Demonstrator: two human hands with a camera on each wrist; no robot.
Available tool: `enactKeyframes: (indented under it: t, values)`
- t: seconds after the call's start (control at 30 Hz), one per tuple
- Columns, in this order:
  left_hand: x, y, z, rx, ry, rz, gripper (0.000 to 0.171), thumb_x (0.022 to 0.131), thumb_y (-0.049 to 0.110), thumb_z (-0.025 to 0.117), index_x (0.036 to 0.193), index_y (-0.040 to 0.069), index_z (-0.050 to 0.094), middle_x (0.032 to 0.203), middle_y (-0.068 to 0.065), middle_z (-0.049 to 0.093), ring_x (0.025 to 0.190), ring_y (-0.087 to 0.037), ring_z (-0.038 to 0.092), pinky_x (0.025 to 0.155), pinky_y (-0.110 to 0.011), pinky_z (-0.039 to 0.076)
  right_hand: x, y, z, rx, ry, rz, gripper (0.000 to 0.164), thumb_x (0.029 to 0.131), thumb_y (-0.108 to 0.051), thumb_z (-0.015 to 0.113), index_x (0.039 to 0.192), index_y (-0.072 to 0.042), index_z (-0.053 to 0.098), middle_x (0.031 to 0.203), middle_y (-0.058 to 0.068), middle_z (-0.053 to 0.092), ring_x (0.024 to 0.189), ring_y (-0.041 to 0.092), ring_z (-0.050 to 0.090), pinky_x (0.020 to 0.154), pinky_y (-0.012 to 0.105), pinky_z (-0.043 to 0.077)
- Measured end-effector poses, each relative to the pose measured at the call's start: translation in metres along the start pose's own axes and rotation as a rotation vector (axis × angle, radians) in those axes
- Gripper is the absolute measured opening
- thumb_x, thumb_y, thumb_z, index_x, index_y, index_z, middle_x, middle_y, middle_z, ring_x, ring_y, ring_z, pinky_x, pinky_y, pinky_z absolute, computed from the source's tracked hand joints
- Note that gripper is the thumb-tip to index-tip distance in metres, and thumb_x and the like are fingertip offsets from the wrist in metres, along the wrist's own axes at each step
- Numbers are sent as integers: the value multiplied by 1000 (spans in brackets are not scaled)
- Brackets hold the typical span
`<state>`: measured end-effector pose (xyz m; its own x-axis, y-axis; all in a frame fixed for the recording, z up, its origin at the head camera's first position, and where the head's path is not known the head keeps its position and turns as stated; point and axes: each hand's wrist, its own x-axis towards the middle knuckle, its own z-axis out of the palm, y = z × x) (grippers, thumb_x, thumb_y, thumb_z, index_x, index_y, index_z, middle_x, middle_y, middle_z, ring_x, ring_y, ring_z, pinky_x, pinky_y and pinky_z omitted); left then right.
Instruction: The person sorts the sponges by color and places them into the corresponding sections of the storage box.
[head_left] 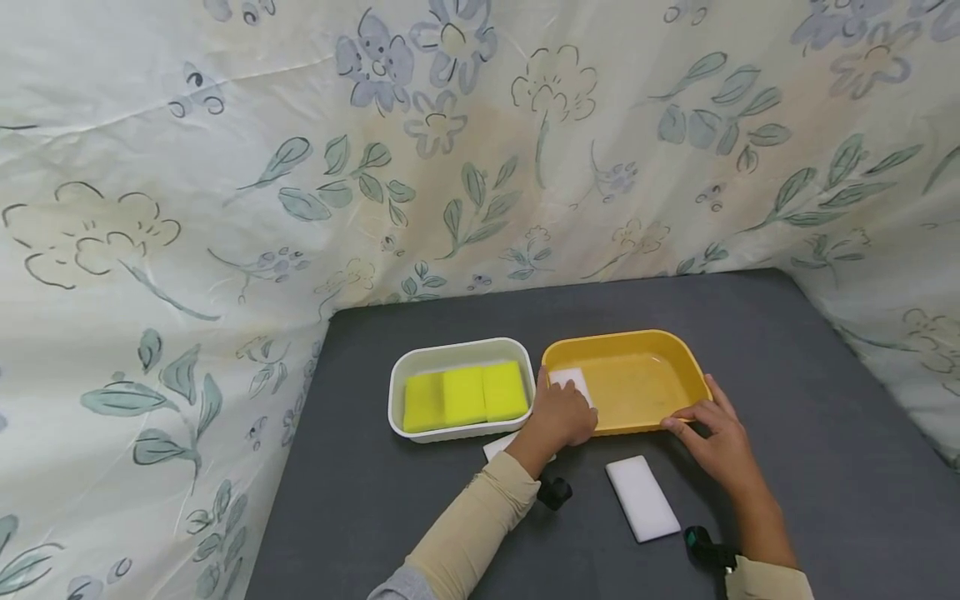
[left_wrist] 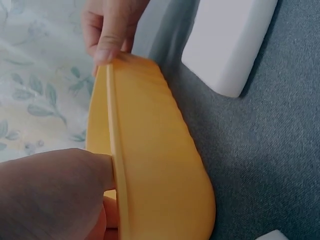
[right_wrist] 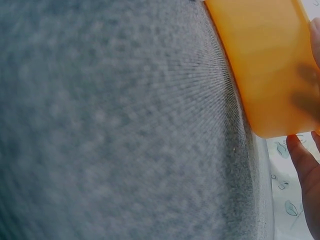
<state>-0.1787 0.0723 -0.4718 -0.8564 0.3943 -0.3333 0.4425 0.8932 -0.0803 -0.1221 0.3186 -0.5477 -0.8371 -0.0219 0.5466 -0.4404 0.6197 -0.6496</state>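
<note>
Both arms fwd: R hand clamped on yellow tray corner; L hand inside, can't tell grip.

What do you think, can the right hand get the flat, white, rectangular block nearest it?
Probably yes: nothing seems to lie between the right hand and that white block. But the hand is holding the corner of the shallow, yellow plastic tray, so it would likely need to let go first.
</note>
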Motion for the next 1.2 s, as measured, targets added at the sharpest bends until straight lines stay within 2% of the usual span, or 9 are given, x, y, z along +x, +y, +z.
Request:
enactKeyframes:
  t: [0.37, 0.43, 0.53, 0.63, 0.7, 0.77, 0.9, 1.03, 1.2]
  values:
    - [2, 3, 14, -2, 109, -9, 51, 107, 48, 34, 141, 18, 58, 150, 5, 46, 140, -15, 38, 118, -50, 8, 0, 0, 0, -5, 10, 15, 27, 64, 6, 88, 80, -9, 73, 81, 4, 67, 147, 28, 28, 116, 26, 19]
    - [1, 6, 18, -3, 202, 0, 46, 106, 42, 38, 141, 18, 56, 151, 4, 45, 143, -17, 34, 117, -55, 10, 0, 0, 0, -1, 11, 13, 27, 64, 6, 88, 80, -9, 73, 81, 2, 67, 146, 32, 29, 115, 25, 19]
    - [-8, 17, 25, -24, 424, 47, 36, 103, 34, 47, 134, 20, 59, 146, 2, 50, 143, -23, 35, 112, -64, 19, -1, 1, 1, 3, 16, 3, 28, 63, 8, 88, 80, -7, 72, 81, 3, 67, 144, 39, 30, 116, 25, 19]
    - [-26, 34, 34, -84, 630, 129, 30, 99, 32, 56, 126, 23, 64, 135, 1, 57, 134, -24, 44, 105, -68, 29, -1, 2, 2, -4, 18, -1, 29, 62, 9, 88, 80, -7, 72, 80, 8, 67, 141, 46, 32, 117, 29, 19]
    - [-40, 47, 41, -133, 703, 191, 28, 96, 35, 60, 122, 24, 66, 128, 2, 58, 125, -21, 48, 104, -65, 33, -1, 2, 3, -9, 13, 6, 28, 63, 8, 88, 81, -7, 73, 81, 11, 68, 141, 46, 32, 118, 35, 20]
    - [-53, 60, 47, -166, 703, 251, 32, 93, 41, 65, 121, 25, 66, 123, 3, 57, 119, -18, 48, 105, -58, 35, -2, 2, 4, -12, 8, 22, 26, 66, 5, 88, 82, -7, 73, 83, 12, 68, 142, 45, 31, 117, 44, 21]
    - [-70, 76, 60, -164, 580, 327, 48, 89, 58, 64, 126, 27, 64, 126, 5, 54, 116, -15, 46, 105, -44, 37, -1, 2, 4, -7, 8, 47, 23, 69, 2, 87, 83, -8, 73, 86, 13, 68, 143, 44, 29, 114, 56, 22]
    - [-76, 82, 74, -142, 458, 325, 66, 84, 74, 60, 131, 27, 59, 131, 4, 51, 116, -13, 45, 96, -35, 40, -1, 1, 4, -11, 12, 47, 24, 67, 4, 88, 82, -7, 73, 85, 13, 68, 143, 45, 29, 117, 48, 21]
    - [-77, 85, 90, -150, 415, 297, 78, 76, 81, 62, 132, 27, 55, 137, 4, 45, 119, -12, 40, 89, -32, 40, -2, 1, 4, -16, 11, 54, 26, 66, 5, 88, 82, -8, 73, 84, 13, 68, 143, 44, 30, 118, 36, 19]
